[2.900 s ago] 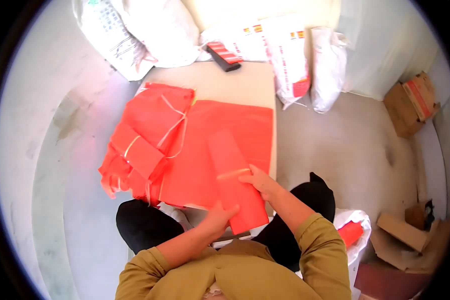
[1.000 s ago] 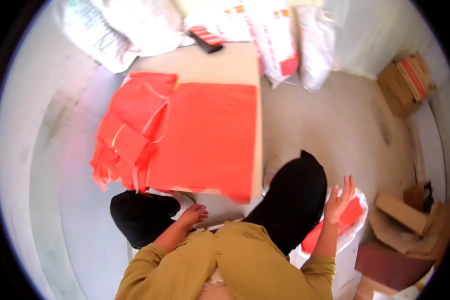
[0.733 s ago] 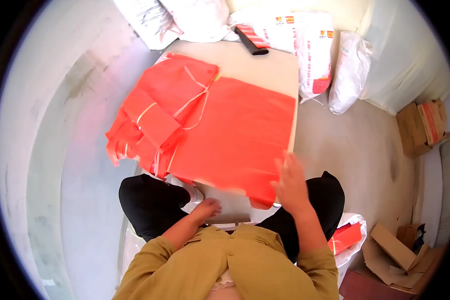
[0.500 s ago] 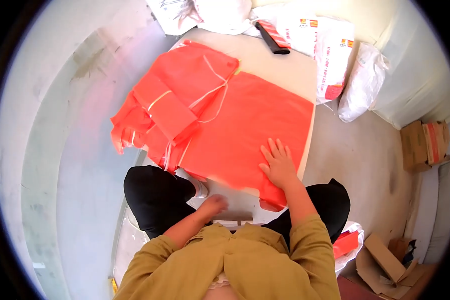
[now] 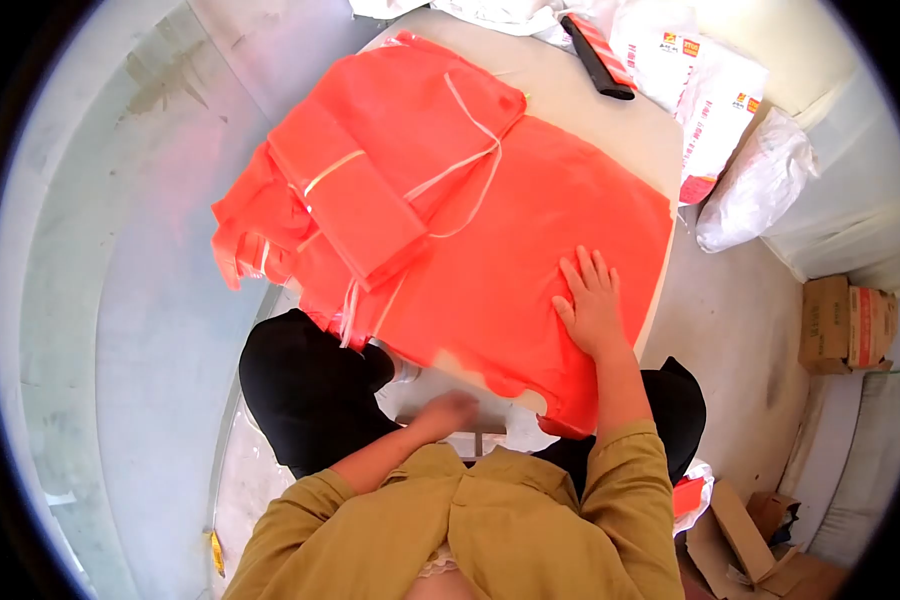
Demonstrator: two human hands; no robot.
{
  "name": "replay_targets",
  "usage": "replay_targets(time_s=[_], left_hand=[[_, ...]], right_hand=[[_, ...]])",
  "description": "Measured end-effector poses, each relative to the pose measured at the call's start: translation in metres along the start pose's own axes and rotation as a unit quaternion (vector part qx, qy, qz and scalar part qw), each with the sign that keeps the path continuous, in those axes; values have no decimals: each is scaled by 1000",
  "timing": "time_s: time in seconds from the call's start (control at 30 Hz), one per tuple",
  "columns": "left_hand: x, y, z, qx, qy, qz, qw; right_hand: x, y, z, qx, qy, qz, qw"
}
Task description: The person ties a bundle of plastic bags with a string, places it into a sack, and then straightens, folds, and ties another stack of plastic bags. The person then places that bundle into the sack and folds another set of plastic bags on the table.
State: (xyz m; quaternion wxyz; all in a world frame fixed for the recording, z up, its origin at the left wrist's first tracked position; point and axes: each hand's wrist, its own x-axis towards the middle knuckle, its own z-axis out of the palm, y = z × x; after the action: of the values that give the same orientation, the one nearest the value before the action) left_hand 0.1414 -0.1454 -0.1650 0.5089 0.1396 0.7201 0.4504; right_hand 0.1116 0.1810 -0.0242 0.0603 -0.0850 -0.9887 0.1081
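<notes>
My right hand (image 5: 594,305) lies with spread fingers on a flat red sheet (image 5: 530,250) on the low table. The sheet's near corner hangs over the table edge beside my wrist. My left hand (image 5: 450,413) is over my lap, in front of the table's near edge, and its fingers are blurred. To the left on the table, a folded red bundle (image 5: 370,215) with a yellow band rests on a pile of red cloth (image 5: 400,100). Pale ties (image 5: 470,190) trail from the pile across the sheet.
Along the table's far edge (image 5: 530,65) lies a black and red-striped item (image 5: 598,62). White printed sacks (image 5: 715,110) and a plain white sack (image 5: 760,185) stand behind. Cardboard boxes (image 5: 828,325) are at the right; a white bag (image 5: 700,495) holding something red is near my right knee.
The red roll both hands held earlier is gone from them. My right hand has moved from over the white bag onto the sheet. The view has turned, shifting the table.
</notes>
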Motion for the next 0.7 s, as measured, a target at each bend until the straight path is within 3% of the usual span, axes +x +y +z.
replay_targets(time_s=[0.5, 0.7], left_hand=[[-1, 27, 5, -48, -6, -2, 999], [-2, 25, 9, -103, -4, 13, 995]], right_hand=[[15, -17, -4, -95, 29, -27, 995], [5, -18, 11, 73, 20, -19, 997]])
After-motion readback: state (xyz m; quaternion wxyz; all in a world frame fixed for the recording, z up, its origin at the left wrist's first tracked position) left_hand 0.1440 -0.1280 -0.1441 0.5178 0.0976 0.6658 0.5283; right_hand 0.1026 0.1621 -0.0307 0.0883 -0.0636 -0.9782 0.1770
